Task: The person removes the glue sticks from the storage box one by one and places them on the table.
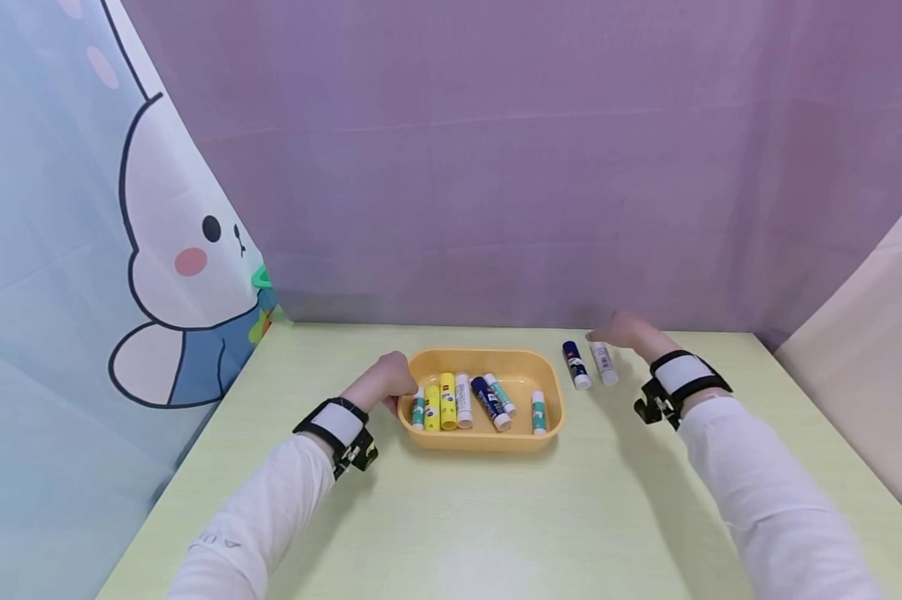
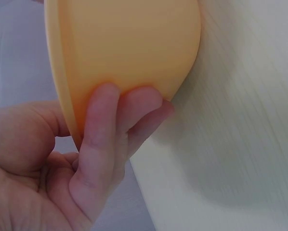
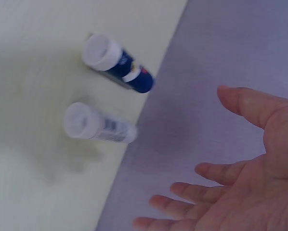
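My left hand [image 1: 393, 377] grips the left end of a yellow-orange plastic tray [image 1: 481, 442]. In the left wrist view, the thumb is at the inner side of the rim and the fingers [image 2: 101, 118] press the outer wall. Several glue sticks lie in the tray: yellow ones [image 1: 448, 402], a white one [image 1: 463, 402], a dark blue one [image 1: 491, 404] and teal-and-white ones [image 1: 538, 412]. To the right of the tray, a dark blue glue stick [image 1: 576, 365] and a white glue stick [image 1: 604, 363] lie on the table. Near their far ends hovers my right hand [image 1: 631, 332], fingers spread, holding nothing.
The pale green table [image 1: 496, 525] ends at a purple cloth backdrop [image 1: 511, 167] just behind the two loose glue sticks. A blue curtain with a cartoon rabbit [image 1: 188, 250] hangs on the left, and a pale cloth [image 1: 871, 358] borders the right side.
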Available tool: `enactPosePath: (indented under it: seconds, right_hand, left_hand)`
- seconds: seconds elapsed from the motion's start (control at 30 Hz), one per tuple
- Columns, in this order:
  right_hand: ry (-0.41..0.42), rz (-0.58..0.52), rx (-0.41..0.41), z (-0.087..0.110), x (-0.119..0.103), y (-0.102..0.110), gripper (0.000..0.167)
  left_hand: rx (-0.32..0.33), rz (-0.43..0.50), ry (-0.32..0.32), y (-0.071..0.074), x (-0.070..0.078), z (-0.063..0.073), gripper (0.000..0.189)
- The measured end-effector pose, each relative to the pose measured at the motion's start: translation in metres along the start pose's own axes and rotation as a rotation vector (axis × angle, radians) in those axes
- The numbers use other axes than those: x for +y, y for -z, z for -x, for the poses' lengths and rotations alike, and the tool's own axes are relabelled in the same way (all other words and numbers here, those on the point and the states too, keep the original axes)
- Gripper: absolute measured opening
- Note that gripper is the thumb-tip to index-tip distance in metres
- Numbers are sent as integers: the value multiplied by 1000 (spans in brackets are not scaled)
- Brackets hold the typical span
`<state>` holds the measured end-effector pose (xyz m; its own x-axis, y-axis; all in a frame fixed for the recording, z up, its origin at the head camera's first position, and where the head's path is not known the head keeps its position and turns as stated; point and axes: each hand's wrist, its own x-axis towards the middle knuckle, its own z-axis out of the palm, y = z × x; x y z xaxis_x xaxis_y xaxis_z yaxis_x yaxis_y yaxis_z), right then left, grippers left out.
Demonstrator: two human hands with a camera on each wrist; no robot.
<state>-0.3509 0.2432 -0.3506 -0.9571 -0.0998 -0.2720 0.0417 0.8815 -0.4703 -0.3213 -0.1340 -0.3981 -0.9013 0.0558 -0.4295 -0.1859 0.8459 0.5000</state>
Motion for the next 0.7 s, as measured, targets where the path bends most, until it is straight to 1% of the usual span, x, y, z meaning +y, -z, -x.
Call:
enactPosePath:
  seconds: [0.1,0.17,0.27,0.4,0.57,0.7]
  right_hand:
    - [37,-69,46,0,-5,3,88]
    - [46,-85,68,0,-10,6,89]
    - [42,-77,86,4,-18,12,91]
    - [46,-61,130,11,-32,17,94]
    - [84,-50,155,20,-47,20,99]
    - [115,-41,168,28,-60,19,100]
  left_hand:
    - [0,0,1,0,0,0,32]
    - [0,2,0,0,0,-1,32]
    - [3,4,0,0,0,-1,32]
    - [2,8,-2,0,-1,-2,33]
    - [3,8,-6,-1,0,-2,33]
    - [3,3,-4,0,0,-1,32]
